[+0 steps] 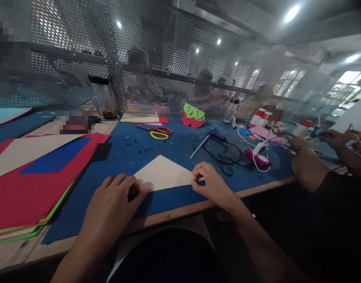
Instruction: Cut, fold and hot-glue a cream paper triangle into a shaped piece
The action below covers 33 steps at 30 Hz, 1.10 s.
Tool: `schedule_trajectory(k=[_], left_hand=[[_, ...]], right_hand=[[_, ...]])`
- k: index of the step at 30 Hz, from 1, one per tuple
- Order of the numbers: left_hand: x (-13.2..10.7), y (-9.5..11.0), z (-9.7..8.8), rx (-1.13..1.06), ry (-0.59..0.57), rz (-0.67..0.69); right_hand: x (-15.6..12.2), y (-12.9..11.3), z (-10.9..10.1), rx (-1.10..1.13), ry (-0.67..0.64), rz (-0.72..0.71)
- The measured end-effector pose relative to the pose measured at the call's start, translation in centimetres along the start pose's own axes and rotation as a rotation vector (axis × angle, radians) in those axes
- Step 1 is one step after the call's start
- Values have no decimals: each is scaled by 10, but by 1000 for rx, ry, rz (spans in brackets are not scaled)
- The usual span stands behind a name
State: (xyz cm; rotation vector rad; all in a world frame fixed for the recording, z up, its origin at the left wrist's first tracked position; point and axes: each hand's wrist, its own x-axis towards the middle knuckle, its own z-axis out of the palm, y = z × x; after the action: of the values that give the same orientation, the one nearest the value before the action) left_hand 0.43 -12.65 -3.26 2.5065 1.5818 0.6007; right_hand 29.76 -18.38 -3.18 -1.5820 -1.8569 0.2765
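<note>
A cream sheet of paper (164,173), folded into a triangle, lies on the blue table mat with its peak pointing away from me. My left hand (118,196) is curled at its left corner, thumb and fingertips closed on the edge. At the right corner, my right hand (208,182) pinches the paper between thumb and fingers. The long side of the triangle faces me, near the table's front edge. Beyond the paper are scissors (159,133) with red and yellow handles and a blue glue gun (217,135) with a white glue stick.
Coloured paper sheets (59,188) are stacked at left, beside a small black card (101,152). Green and red paper cutouts (194,116) stand at the back. A power strip (258,158) and cables lie at right, near a co-worker's arm (307,161). A jar (104,98) stands by the mesh.
</note>
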Motion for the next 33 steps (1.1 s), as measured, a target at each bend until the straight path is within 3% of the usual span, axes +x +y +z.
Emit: schedule_trajectory(k=[33], left_hand=[[-1, -4, 2, -22, 3, -1]], right_hand=[[-3, 10, -4, -22, 31, -19]])
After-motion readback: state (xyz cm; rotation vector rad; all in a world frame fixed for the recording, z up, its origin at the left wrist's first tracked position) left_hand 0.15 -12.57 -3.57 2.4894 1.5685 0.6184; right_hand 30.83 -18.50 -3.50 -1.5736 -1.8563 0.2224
